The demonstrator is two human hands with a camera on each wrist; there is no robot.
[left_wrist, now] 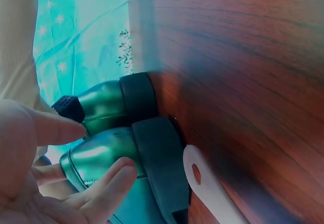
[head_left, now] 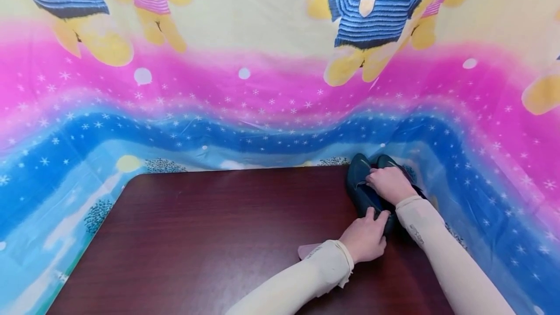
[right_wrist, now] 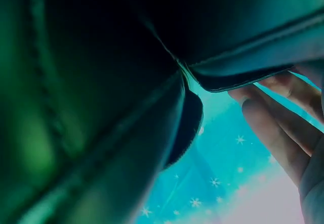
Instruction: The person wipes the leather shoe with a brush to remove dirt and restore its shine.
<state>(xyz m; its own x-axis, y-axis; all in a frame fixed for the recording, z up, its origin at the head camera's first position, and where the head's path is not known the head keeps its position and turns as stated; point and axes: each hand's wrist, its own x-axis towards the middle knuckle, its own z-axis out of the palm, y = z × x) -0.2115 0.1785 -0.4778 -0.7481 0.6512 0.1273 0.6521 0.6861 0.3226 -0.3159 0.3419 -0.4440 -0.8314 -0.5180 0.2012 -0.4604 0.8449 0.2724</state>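
A pair of dark green shoes stands side by side at the table's far right corner, toes pointing away: the left shoe (head_left: 356,171) and the right shoe (head_left: 385,160). My left hand (head_left: 365,236) is at the heel (left_wrist: 98,153) of the left shoe, one finger tucked inside its back rim and another along the outside. Reaching across the shoes, my right hand (head_left: 391,183) holds the left shoe near the front of its opening. From the right wrist, the dark shoe openings fill the upper view, with fingers (right_wrist: 278,127) curled at a shoe's edge.
Partly hidden beneath the left sleeve lies a pale pink flat thing (head_left: 307,251); close up it shows a handle with a slot (left_wrist: 212,188). The dark red wooden table (head_left: 210,227) is bordered at the back and sides by a printed bear-and-snowflake cloth (head_left: 262,72).
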